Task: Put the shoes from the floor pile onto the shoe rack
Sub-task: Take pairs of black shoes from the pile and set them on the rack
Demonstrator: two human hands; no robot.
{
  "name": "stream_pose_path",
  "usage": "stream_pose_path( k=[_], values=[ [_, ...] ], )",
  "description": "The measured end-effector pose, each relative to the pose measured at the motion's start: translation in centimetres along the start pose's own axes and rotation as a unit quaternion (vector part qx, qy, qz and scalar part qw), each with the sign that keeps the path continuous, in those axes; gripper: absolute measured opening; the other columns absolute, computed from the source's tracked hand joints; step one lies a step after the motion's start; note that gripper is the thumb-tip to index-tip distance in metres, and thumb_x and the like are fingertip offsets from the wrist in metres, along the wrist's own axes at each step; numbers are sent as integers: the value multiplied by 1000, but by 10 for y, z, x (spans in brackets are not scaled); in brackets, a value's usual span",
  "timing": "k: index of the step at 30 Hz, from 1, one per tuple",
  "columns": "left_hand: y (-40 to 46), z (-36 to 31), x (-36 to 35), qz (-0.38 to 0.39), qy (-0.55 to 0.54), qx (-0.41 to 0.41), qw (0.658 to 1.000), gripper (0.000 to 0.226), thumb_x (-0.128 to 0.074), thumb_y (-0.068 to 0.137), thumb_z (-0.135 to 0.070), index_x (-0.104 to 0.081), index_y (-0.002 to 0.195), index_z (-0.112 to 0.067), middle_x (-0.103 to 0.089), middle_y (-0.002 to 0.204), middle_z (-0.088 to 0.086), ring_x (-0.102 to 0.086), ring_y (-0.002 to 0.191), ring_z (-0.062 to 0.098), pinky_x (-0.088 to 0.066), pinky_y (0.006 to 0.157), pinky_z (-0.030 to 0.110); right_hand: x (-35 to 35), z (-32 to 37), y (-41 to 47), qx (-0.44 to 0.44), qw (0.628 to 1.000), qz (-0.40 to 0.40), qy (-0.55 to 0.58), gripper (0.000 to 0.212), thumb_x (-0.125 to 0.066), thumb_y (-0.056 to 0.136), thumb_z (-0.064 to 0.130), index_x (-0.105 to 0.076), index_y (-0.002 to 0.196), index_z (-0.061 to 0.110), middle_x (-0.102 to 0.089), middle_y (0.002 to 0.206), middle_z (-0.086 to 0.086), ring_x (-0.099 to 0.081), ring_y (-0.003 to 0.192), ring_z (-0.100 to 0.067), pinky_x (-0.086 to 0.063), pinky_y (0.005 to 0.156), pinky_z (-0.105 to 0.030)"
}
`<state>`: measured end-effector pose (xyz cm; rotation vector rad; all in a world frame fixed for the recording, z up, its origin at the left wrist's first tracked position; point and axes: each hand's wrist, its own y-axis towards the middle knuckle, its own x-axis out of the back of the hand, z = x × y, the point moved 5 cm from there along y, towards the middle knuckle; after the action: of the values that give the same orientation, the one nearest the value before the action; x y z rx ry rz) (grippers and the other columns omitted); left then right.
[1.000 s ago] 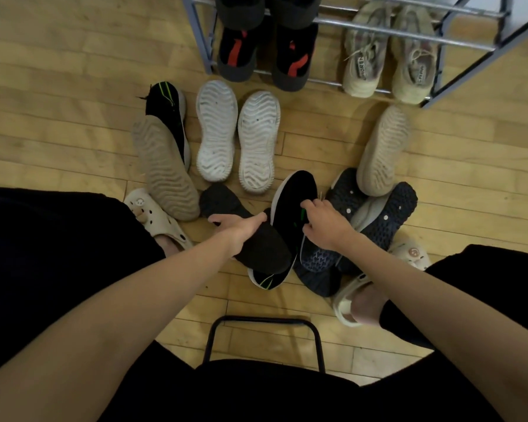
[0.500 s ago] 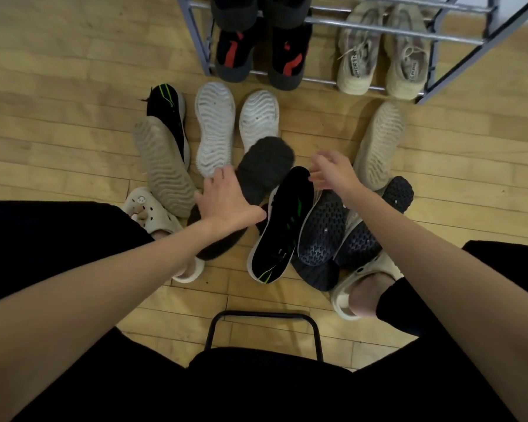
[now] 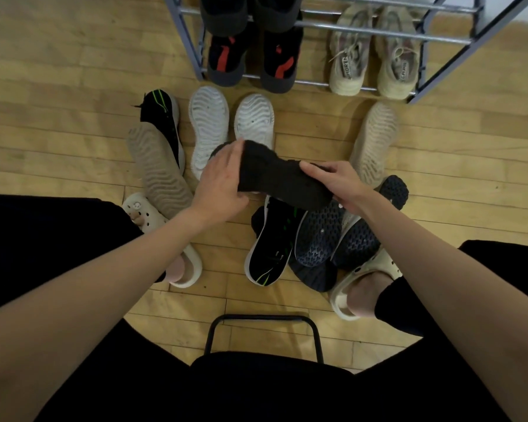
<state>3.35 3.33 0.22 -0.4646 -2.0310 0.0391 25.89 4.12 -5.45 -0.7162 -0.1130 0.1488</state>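
Note:
A black knit shoe (image 3: 275, 178) is held crosswise above the floor pile. My left hand (image 3: 223, 181) grips its left end, and my right hand (image 3: 339, 181) grips its right end. Below it lie a black shoe with green stripes (image 3: 272, 248) and two dark blue shoes, soles up (image 3: 320, 233). Two white shoes (image 3: 209, 123) lie soles up further away, with a tan shoe, sole up (image 3: 156, 169), and another black-green shoe (image 3: 162, 117) to the left. Another tan shoe (image 3: 375, 138) lies on the right. The metal shoe rack (image 3: 189, 47) stands at the top.
On the rack's bottom tier sit a black-and-red pair (image 3: 253, 59) and a beige pair of sneakers (image 3: 372, 65). My feet in cream clogs (image 3: 153, 220) flank the pile on the wooden floor. A black chair frame (image 3: 262, 321) is in front of me.
My left hand lifted the black knit shoe out of the pile and turned it crosswise. My right hand left the black-green shoe and took hold of the knit shoe's other end.

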Motion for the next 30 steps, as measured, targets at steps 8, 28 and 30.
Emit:
stream_pose_path(
  k=[8, 28, 30],
  values=[
    [0, 37, -30, 79, -196, 279, 937, 62, -60, 87, -20, -34, 141, -5, -55, 123, 9, -50, 120, 26, -39, 84, 23, 36, -20, -10, -31, 995, -66, 74, 44, -71, 81, 45, -72, 111, 13, -73, 109, -6, -68, 106, -18, -53, 95, -33],
    [8, 8, -48, 22, -585, 327, 742, 61, -53, 94, -1, -30, 146, -23, -51, 138, 5, -55, 116, 25, -51, 90, 43, 1, -37, -33, -34, 981, 11, -189, 36, -59, 94, 36, -71, 103, 3, -72, 104, -15, -69, 90, -23, -56, 83, -36],
    [4, 24, -45, -2, -570, 328, 753, 62, -50, 94, 1, -31, 145, -28, -50, 140, 4, -52, 123, 24, -49, 95, 43, -2, -37, -32, 31, 937, -4, -348, 36, -61, 92, 30, -63, 116, 2, -67, 111, -16, -63, 101, -30, -51, 88, -40]
  ],
)
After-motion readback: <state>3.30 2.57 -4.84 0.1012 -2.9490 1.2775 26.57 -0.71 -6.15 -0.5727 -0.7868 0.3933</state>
